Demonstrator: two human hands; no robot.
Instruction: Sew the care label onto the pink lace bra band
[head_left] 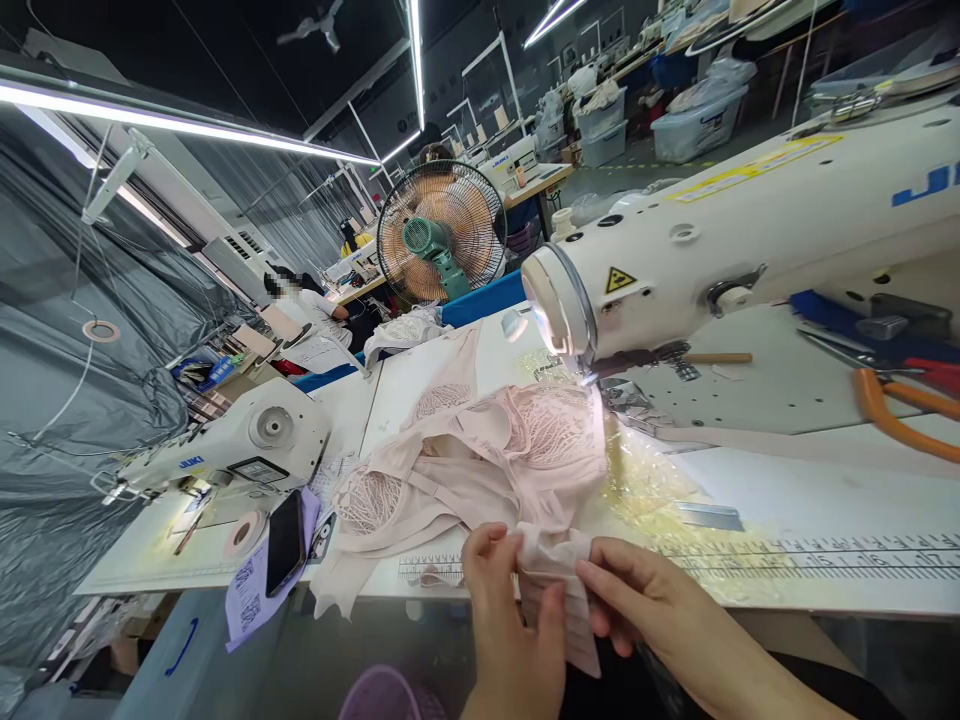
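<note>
The left hand [517, 625] and right hand [637, 590] each grasp the fabric [552, 555] between them, a two-sided grip that likely holds it spread, while the bra [559, 435] lies just beyond the grip on the surface [832, 490], which carries its weight near the machine [675, 260].

A sewing workshop is indicated by the JUKI machines [720, 240] mounted on the desk [817, 492], the ruler [810, 558] marked along its edge, the lace bra [555, 430] laid there, and more machines [517, 160] placed under strip lights [416, 60].
</note>
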